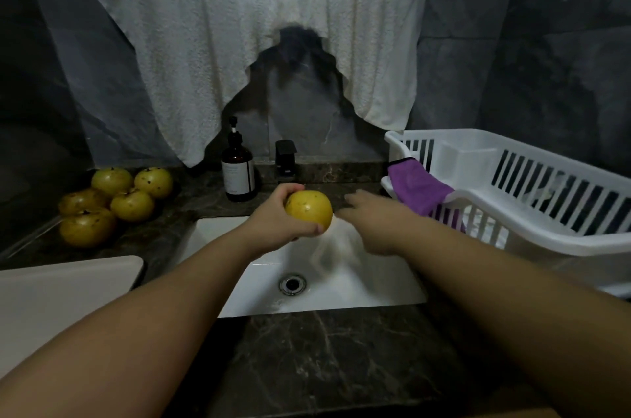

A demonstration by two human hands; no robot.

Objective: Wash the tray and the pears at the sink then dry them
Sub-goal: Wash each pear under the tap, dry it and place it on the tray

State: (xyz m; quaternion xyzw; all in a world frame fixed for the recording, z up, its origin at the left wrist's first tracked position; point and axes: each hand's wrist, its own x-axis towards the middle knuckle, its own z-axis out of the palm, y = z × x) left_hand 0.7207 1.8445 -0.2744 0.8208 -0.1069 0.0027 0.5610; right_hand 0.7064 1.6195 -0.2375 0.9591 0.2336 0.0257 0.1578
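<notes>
From the head view, the left hand cups a round, firm, probably wet-slick pear over the sink, best gripped around its widest part, while the blurred right hand reaches out holding nothing, with the dish rack close on the right.

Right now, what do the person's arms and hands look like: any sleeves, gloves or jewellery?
Both arms are bare from the bottom edge of the frame to the fingers: no sleeves show. The left hand wears no glove, ring, watch or band that I can see. The right hand is motion-blurred, so small items there cannot be ruled out, but no glove or wristband shows. No markings show on either forearm.
</notes>
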